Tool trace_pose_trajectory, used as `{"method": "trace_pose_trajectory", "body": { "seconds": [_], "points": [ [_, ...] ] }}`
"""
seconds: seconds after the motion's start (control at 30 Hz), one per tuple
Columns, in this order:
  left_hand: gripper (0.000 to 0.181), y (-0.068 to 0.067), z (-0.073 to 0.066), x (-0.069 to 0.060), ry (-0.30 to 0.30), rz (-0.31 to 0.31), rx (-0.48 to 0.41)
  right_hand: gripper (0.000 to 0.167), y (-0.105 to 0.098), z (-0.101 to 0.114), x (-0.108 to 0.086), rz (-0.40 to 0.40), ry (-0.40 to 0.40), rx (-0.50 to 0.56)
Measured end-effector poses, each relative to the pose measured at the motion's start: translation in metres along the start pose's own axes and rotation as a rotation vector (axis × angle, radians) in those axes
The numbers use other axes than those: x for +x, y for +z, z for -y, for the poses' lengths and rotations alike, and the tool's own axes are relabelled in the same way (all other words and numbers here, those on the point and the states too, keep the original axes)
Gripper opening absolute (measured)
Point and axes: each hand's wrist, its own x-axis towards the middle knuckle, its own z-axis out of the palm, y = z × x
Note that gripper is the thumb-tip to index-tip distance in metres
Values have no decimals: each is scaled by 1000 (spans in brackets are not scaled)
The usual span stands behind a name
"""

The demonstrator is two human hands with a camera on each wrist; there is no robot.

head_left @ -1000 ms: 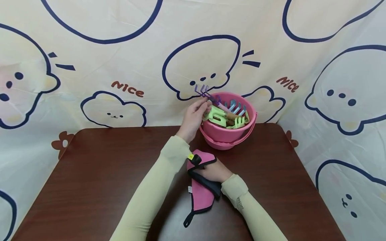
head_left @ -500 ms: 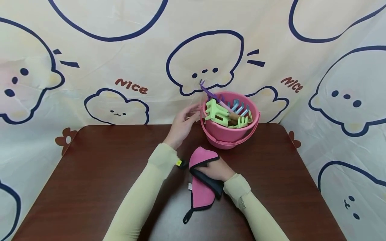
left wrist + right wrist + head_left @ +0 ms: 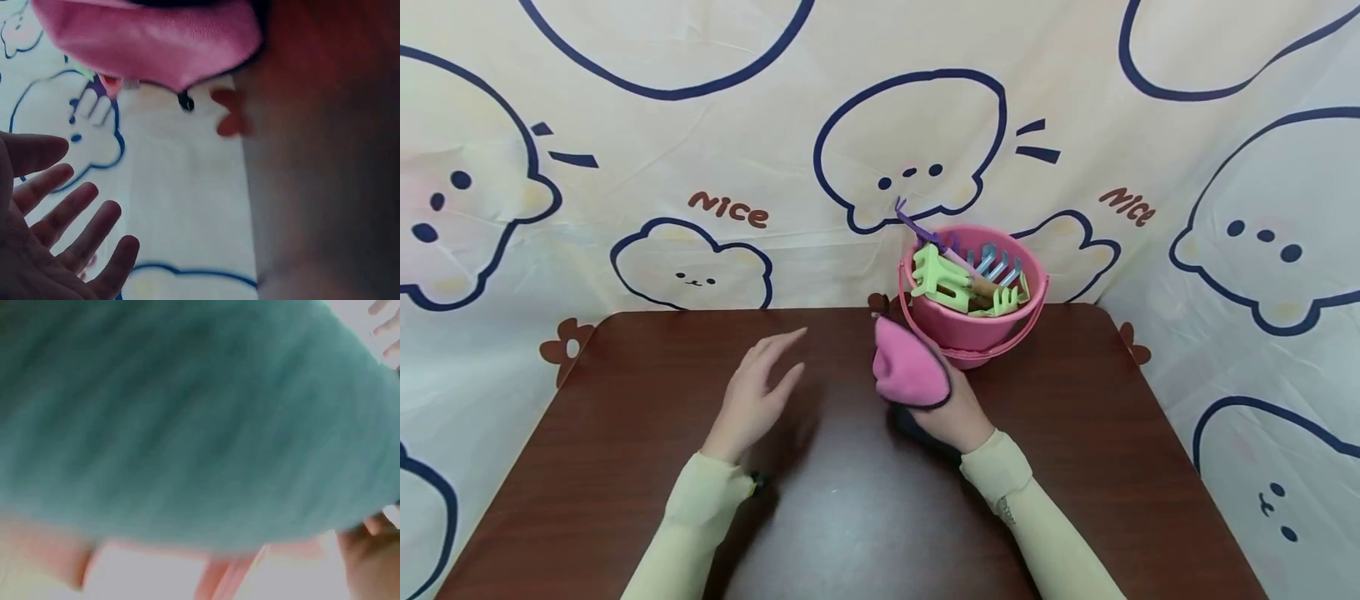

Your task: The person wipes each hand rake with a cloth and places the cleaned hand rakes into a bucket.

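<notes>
A pink cloth with black edging [image 3: 910, 367] is held in my right hand [image 3: 958, 412], bunched up off the table just in front of the pink bucket. Its dark grey-green reverse [image 3: 206, 437] fills most of the right wrist view, blurred. The cloth hides most of that hand's fingers. My left hand [image 3: 752, 404] hovers over the left middle of the table, fingers extended and spread, touching nothing. In the left wrist view the left hand [image 3: 69, 231] has an empty palm, and the cloth [image 3: 156, 44] with its black hanging loop [image 3: 186, 101] shows above it.
At the table's back edge stands the pink bucket [image 3: 966, 335], its handle lowered. Inside lie a light green toy rake [image 3: 940, 279], a purple rake [image 3: 917, 227] sticking out, and a blue rake [image 3: 1002, 263]. A printed curtain [image 3: 790, 150] hangs directly behind the brown table [image 3: 842, 517].
My left hand has let go of the purple rake, now resting in the bucket, and drawn back left toward me. My right hand has lifted the cloth, whose lower end was hanging toward me.
</notes>
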Motion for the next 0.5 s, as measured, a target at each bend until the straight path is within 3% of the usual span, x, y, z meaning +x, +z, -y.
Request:
{"method": "trace_pose_trajectory", "body": {
  "seconds": [0.1,0.17,0.23,0.3,0.37,0.5],
  "points": [
    [56,-3,14,-14,23,-12,98,70,6,-9,-18,265,70,-280],
    [59,-3,21,-21,37,-13,159,77,9,-13,-23,461,80,-354],
    [62,-2,27,-25,36,-6,203,74,9,-16,-25,577,119,-358],
    [67,-2,30,-28,35,-1,252,72,5,-14,-25,568,138,-345],
    [74,-3,32,-28,34,0,299,68,-3,-10,-24,477,104,-338],
    [84,-13,29,-27,35,-51,389,62,-31,2,-23,126,-64,-373]
  ]
}}
